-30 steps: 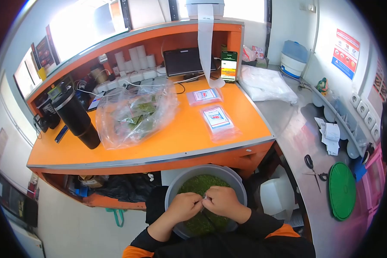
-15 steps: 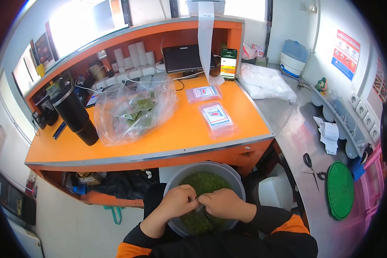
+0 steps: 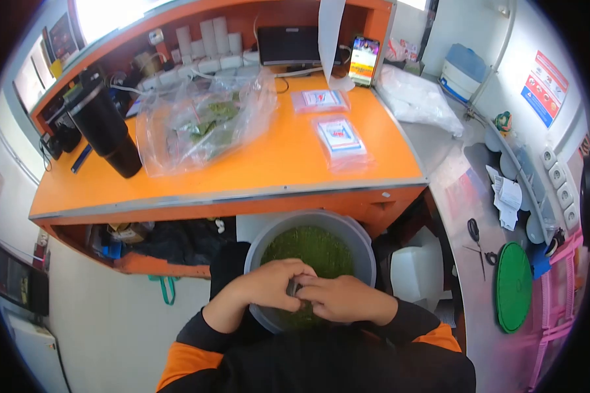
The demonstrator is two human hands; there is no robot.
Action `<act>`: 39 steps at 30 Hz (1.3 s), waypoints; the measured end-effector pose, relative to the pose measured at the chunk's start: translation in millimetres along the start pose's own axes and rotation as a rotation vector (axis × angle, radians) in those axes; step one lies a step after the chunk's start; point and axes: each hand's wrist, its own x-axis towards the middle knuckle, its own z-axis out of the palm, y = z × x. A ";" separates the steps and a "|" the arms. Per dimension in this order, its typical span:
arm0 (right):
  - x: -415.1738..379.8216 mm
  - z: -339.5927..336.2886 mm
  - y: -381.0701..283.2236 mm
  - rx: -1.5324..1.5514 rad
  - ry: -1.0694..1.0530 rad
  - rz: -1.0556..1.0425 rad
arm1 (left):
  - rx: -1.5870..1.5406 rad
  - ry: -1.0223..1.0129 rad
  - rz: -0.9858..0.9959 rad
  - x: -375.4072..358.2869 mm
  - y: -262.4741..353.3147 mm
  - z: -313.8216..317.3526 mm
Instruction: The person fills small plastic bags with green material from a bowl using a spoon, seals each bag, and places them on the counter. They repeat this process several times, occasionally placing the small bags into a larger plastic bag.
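A grey round tub [image 3: 368, 262] stands in front of me, holding finely chopped green leaves [image 3: 308, 243]. Over its middle, my left hand [image 3: 269, 285] and my right hand [image 3: 347, 299] meet, fingers bent and pinched together. Between them shows a sliver of a small clear plastic bag [image 3: 293, 286], mostly covered by the fingers. What the bag contains is hidden. On the orange desk beyond lies a large clear plastic bag [image 3: 167, 141] with small green-filled packets [image 3: 223, 110] inside.
Two stacks of printed zip bags [image 3: 339, 136] lie on the orange desk [image 3: 236, 171], near a black tumbler [image 3: 108, 134] and a propped phone [image 3: 363, 60]. On the right-hand metal counter are scissors [image 3: 474, 230], a green lid [image 3: 513, 288] and paper slips [image 3: 507, 196].
The view has tipped downward, so the desk sits higher in frame. My hands have turned and drawn closer together, hiding more of the small bag. The phone's screen picture differs.
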 end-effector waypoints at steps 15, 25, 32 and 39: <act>21.9 44.4 40.4 -0.227 -0.132 0.358 | -1.463 0.375 0.425 -41.4 -39.3 10.0; 31.6 50.8 59.6 -0.308 -0.004 0.366 | -1.645 0.286 0.417 -59.1 -29.2 8.9; 27.5 65.8 59.8 -0.542 0.024 0.217 | -1.372 0.478 0.312 -54.6 -25.8 12.3; 11.2 32.2 39.4 -0.174 -0.098 0.294 | -0.943 0.440 0.143 -49.1 -14.5 7.3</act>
